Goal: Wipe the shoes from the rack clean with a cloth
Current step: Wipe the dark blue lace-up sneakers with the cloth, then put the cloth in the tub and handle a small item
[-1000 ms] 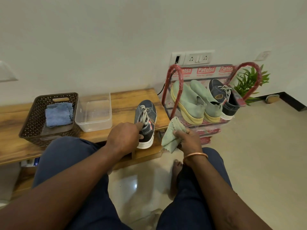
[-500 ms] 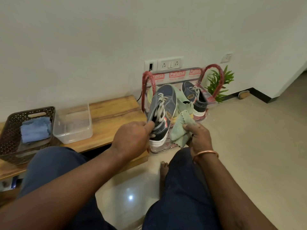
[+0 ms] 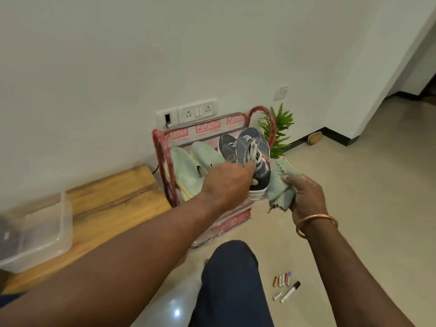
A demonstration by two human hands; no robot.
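My left hand (image 3: 230,181) grips a dark blue sneaker (image 3: 254,152) with white laces, holding it over the right end of the red shoe rack (image 3: 162,166). Its matching sneaker (image 3: 226,145) sits on the rack's top shelf just behind. Two pale green slip-on shoes (image 3: 188,168) lie on the same shelf to the left. My right hand (image 3: 304,194) holds a crumpled pale green cloth (image 3: 280,185) right beside the held sneaker.
A wooden bench (image 3: 113,201) stands at the left with a clear plastic tub (image 3: 35,232) on it. A small plant (image 3: 278,131) stands behind the rack. Markers and small batteries (image 3: 284,285) lie on the floor near my knee (image 3: 231,279).
My left hand lifted the blue sneaker off the bench and carried it right, over the rack. My right hand with the cloth moved along beside it.
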